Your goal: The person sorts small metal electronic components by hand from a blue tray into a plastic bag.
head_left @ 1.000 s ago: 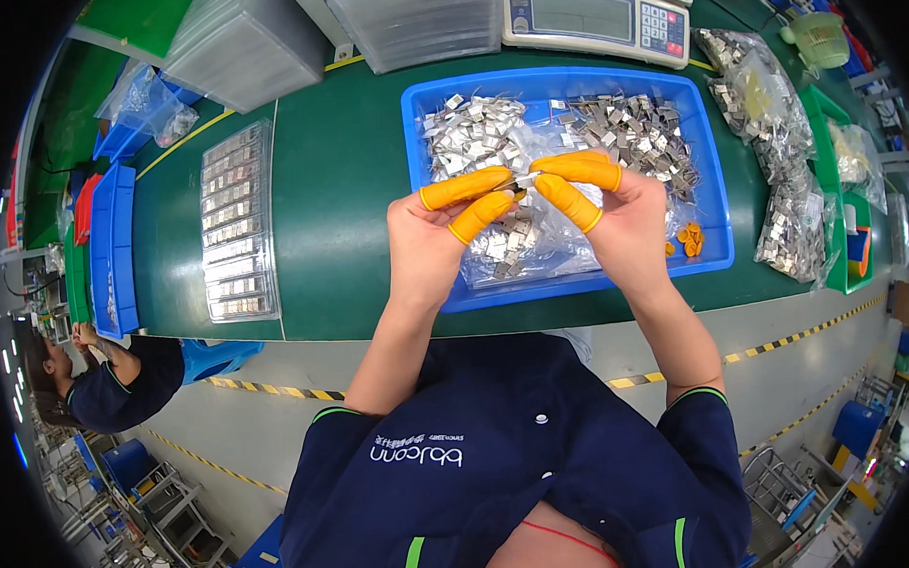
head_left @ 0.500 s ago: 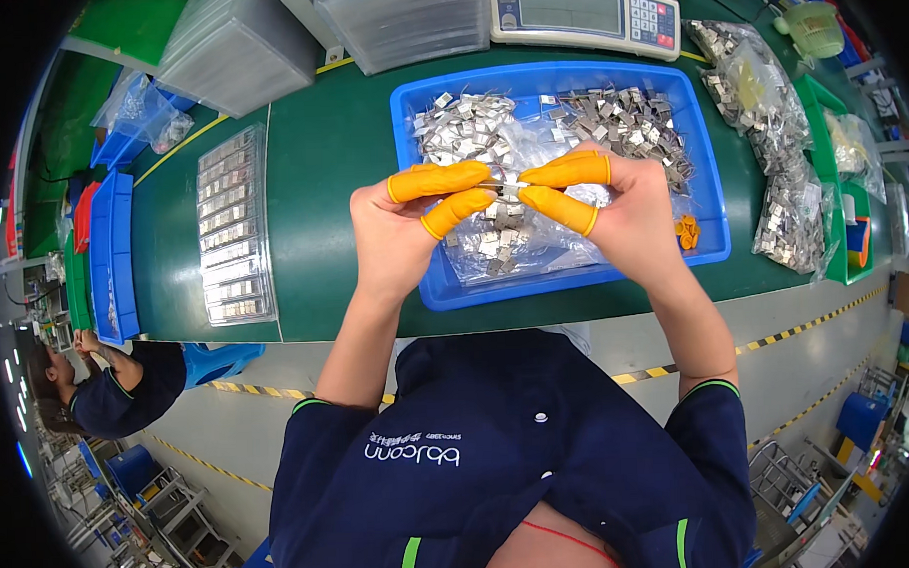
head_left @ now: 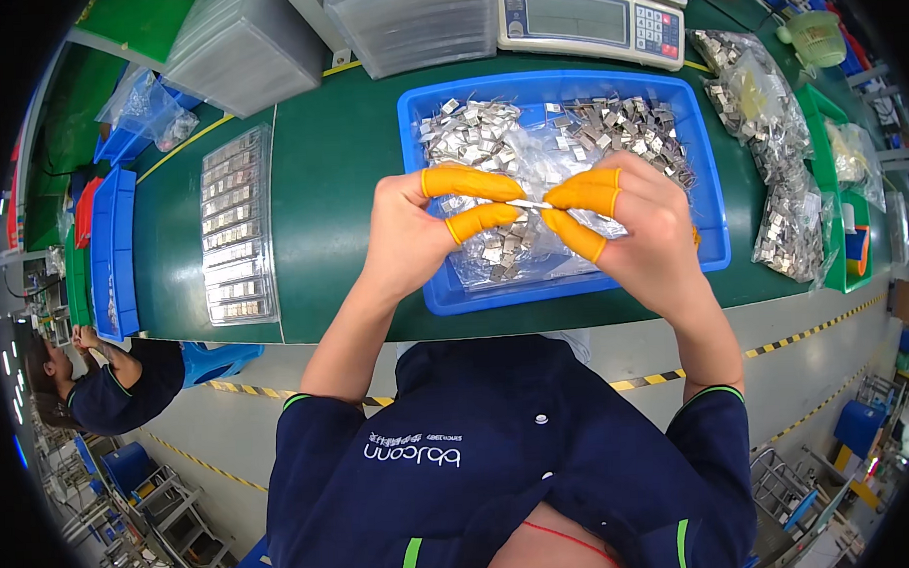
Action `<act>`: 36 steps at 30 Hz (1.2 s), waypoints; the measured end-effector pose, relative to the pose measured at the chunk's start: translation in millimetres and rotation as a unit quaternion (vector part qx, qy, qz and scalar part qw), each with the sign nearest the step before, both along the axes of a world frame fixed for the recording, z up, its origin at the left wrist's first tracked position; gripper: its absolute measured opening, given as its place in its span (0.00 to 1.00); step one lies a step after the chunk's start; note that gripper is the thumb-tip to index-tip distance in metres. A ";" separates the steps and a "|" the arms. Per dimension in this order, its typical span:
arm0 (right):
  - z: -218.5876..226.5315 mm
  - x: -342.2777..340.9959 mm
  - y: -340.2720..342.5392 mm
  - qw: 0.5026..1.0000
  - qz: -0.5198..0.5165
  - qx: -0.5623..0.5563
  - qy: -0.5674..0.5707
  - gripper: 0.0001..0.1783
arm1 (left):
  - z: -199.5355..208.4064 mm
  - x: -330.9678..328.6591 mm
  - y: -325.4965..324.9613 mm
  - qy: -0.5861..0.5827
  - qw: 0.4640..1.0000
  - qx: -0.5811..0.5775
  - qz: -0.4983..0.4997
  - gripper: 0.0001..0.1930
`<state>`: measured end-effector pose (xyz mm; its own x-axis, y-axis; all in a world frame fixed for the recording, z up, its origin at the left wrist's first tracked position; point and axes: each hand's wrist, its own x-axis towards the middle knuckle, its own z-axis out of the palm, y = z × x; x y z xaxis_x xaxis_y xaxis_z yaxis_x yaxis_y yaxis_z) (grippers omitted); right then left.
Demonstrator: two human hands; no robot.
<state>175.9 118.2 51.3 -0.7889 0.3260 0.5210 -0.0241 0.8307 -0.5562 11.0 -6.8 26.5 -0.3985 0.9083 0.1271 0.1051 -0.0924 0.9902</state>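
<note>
A bin [head_left: 712,195] of small metal parts [head_left: 489,133] sits on the workbench [head_left: 341,188] directly before the person, with a weighing scale [head_left: 590,19] behind it and bags of parts [head_left: 781,172] to its right. Left of the bin lies a compartmented tray [head_left: 234,227], and further left a row of small bins [head_left: 113,246]. Both hands [head_left: 413,230] [head_left: 638,233] hover above the bin, pinching a thin part [head_left: 530,204] between them.

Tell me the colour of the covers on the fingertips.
Orange, on the fingertips of both hands, plain in the head view.
</note>
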 end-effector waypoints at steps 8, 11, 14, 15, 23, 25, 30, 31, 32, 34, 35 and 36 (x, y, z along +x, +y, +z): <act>7.7 9.0 -0.9 0.977 -0.022 -0.201 -0.073 0.10 | 8.7 6.9 4.1 0.002 1.000 0.009 -0.012 0.09; 7.0 8.0 -6.4 0.972 -0.086 -0.209 -0.068 0.10 | 5.0 8.2 7.8 0.090 0.995 0.032 -0.012 0.09; 8.1 8.0 -2.3 0.968 -0.064 -0.232 -0.071 0.09 | 2.0 4.9 6.2 -0.038 0.998 0.032 -0.036 0.10; 5.7 10.0 2.8 0.956 -0.022 -0.280 -0.081 0.10 | 1.7 6.0 6.7 -0.038 0.998 0.032 -0.036 0.10; -3.7 -0.4 6.4 0.854 0.065 -0.517 0.004 0.16 | 4.4 3.1 15.6 -0.267 0.959 -0.032 -0.087 0.10; -2.3 -1.1 8.7 0.865 0.065 -0.498 -0.021 0.14 | 0.6 4.3 14.8 -0.278 0.955 -0.028 -0.099 0.11; -1.2 -3.6 0.0 0.897 -0.017 -0.442 -0.004 0.12 | -1.9 10.7 21.9 -0.311 0.949 -0.030 -0.041 0.11; -1.0 -3.7 1.4 0.897 -0.017 -0.442 -0.004 0.12 | 0.4 9.4 22.6 -0.311 0.949 -0.030 -0.042 0.11; -0.6 -3.4 4.7 0.903 -0.014 -0.428 -0.028 0.12 | 4.9 7.2 23.3 -0.255 0.965 -0.042 -0.046 0.11; -4.3 1.0 15.2 0.908 -0.012 -0.414 -0.053 0.11 | 6.4 2.4 22.0 -0.199 0.977 -0.056 -0.052 0.11; -11.3 3.3 26.6 0.919 -0.049 -0.387 -0.058 0.12 | 3.8 -2.8 21.5 -0.089 0.992 -0.076 -0.040 0.10; -17.4 3.1 36.0 0.928 -0.085 -0.358 -0.064 0.12 | 0.5 -7.6 21.3 0.023 0.995 -0.095 -0.028 0.09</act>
<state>179.0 154.2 33.9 -0.7343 0.6782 0.0292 0.1775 0.2332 -0.9561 3.4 14.5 27.0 -0.3451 0.9380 -0.0326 0.1498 0.0893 0.9847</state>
